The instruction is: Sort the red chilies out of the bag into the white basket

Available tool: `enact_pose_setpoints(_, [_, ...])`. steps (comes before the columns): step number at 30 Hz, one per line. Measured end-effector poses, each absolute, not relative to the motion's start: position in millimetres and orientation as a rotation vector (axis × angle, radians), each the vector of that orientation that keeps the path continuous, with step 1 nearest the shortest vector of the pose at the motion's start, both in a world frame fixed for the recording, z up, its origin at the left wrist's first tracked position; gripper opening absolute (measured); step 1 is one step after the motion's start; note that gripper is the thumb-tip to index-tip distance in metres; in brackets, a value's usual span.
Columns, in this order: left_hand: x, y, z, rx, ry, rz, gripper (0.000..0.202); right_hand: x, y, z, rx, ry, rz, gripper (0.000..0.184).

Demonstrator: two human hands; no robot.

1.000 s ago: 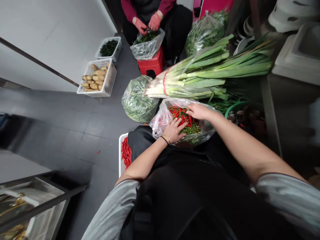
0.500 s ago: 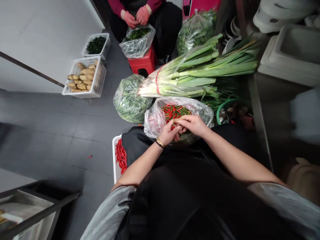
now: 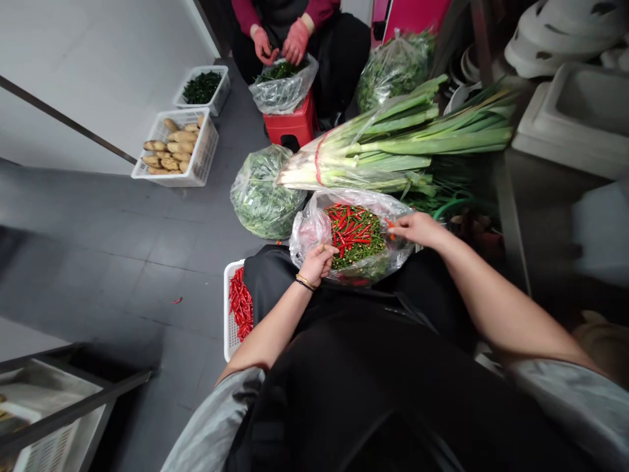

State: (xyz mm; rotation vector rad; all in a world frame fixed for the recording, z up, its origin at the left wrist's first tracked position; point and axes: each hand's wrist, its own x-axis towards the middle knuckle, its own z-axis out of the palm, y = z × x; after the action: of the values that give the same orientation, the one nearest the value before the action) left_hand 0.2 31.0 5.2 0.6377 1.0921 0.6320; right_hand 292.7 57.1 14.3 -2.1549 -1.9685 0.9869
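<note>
A clear plastic bag (image 3: 314, 226) sits open at my lap, holding red chili peppers (image 3: 351, 229) and a heap of green stems (image 3: 371, 246). My left hand (image 3: 316, 263) is closed in a pinch at the bag's near left side; what its fingertips hold, if anything, is too small to make out. Over the bag's right edge, my right hand (image 3: 420, 229) pinches a red chili pepper at its fingertips. Beside my left thigh stands a white basket (image 3: 228, 328) of stemless red chilies (image 3: 240, 305).
Leeks (image 3: 373, 147) lie beyond the bag, next to bagged greens (image 3: 265, 193). Across from me, a co-worker's gloved hands (image 3: 295, 42) work over a bag on a red stool (image 3: 291, 124). Baskets of pale brown roots (image 3: 171, 147) and dark greens (image 3: 202, 86) stand by the wall.
My hands were together over the chilies and are now apart, the right moved right with a chili, the left slightly left. The co-worker's hands have separated. The view has shifted a little.
</note>
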Motion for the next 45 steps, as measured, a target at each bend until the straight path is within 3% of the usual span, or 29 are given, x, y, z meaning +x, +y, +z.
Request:
enact_pose_setpoints(2, [1.4, 31.2, 5.7, 0.637, 1.083, 0.642, 0.034, 318.5, 55.3, 27.3, -2.054, -1.835, 1.067, 0.038])
enact_pose_setpoints(4, [4.3, 31.1, 7.6, 0.638, 1.059, 0.64, 0.034, 341.6, 58.5, 37.8, -2.136, -1.711, 0.944, 0.045])
enact_pose_setpoints(8, [8.7, 30.3, 12.6, 0.633, 1.039, 0.606, 0.036, 346.3, 69.6, 48.2, -2.596, -1.866, 0.524, 0.036])
enact_pose_setpoints(11, [9.2, 31.1, 14.7, 0.57, 1.065, 0.648, 0.035, 299.5, 68.0, 43.2, -2.444, -2.211, 0.389, 0.032])
enact_pose_setpoints(14, [8.4, 32.7, 16.1, 0.512, 1.089, 0.7, 0.031, 240.9, 59.7, 26.9, -1.987, -2.58, 0.533, 0.034])
enact_pose_setpoints(18, [5.9, 35.0, 20.5, 0.436, 1.046, 0.699, 0.026, 218.7, 56.6, 4.6, -1.962, -2.666, 0.631, 0.028])
enact_pose_setpoints(25, [11.6, 37.3, 33.3, 0.419, 0.893, 0.624, 0.016, 231.6, 58.5, 30.4, -1.753, -2.34, 0.725, 0.035])
enact_pose_setpoints(32, [16.1, 13.1, 30.8, 0.996, 1.061, 0.277, 0.011, 183.0, 13.6, 38.5, -1.374, -2.079, 1.345, 0.043])
enact_pose_setpoints(37, [5.1, -8.3, 49.9, 1.535, 0.716, 0.276, 0.025, 197.9, -22.9, 20.3, -1.262, -1.45, 1.659, 0.047])
enact_pose_setpoints(40, [-1.4, -10.7, 66.5, 1.539, 0.449, 0.287, 0.035, 224.8, -14.8, 23.4, -1.271, -1.164, 1.658, 0.05])
enact_pose_setpoints(42, [-4.0, -1.6, 65.1, 1.372, 0.559, 0.395, 0.037, 239.2, 1.8, 27.2, -1.418, -1.403, 1.567, 0.048])
enact_pose_setpoints(45, [-2.5, 25.4, 42.9, 1.037, 0.943, 0.627, 0.031, 235.9, 30.7, 24.6, -1.715, -2.006, 1.087, 0.047])
